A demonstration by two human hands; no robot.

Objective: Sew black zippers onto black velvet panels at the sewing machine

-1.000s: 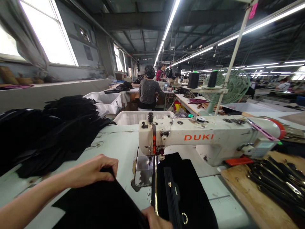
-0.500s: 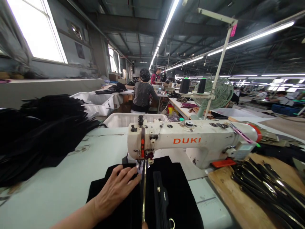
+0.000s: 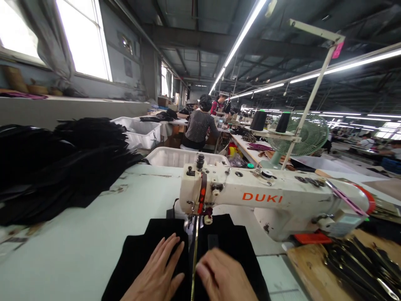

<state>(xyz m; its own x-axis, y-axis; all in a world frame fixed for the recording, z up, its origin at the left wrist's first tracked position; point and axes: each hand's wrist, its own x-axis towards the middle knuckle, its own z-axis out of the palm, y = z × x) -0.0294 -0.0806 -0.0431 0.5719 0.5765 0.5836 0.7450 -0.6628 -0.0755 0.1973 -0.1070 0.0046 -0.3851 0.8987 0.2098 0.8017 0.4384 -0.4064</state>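
Observation:
Black fabric pieces point(image 3: 138, 251) lie under the needle area of a white sewing machine point(image 3: 232, 188) marked DUKI. A zipper point(image 3: 194, 255) with gold teeth runs lengthwise between the pieces, its far end at the presser foot. My left hand point(image 3: 161, 269) rests flat on the fabric left of the zipper, fingers stretched out. Curled in at the zipper's right edge, my right hand point(image 3: 224, 274) pinches the zipper's edge; its fingertips are partly hidden. It also covers most of the dark strip on the right piece.
A heap of black cut pieces point(image 3: 62, 163) covers the table's left side. More gold-toothed zippers point(image 3: 360, 267) lie on a wooden board point(image 3: 305, 267) at right. Behind the machine are a white bin point(image 3: 163, 156), thread cones point(image 3: 258, 121), a fan point(image 3: 308, 133) and a seated person point(image 3: 200, 125).
My left hand has drawn back from the presser foot toward me. My right hand has come up from the bottom edge to beside the zipper. The view has swung left.

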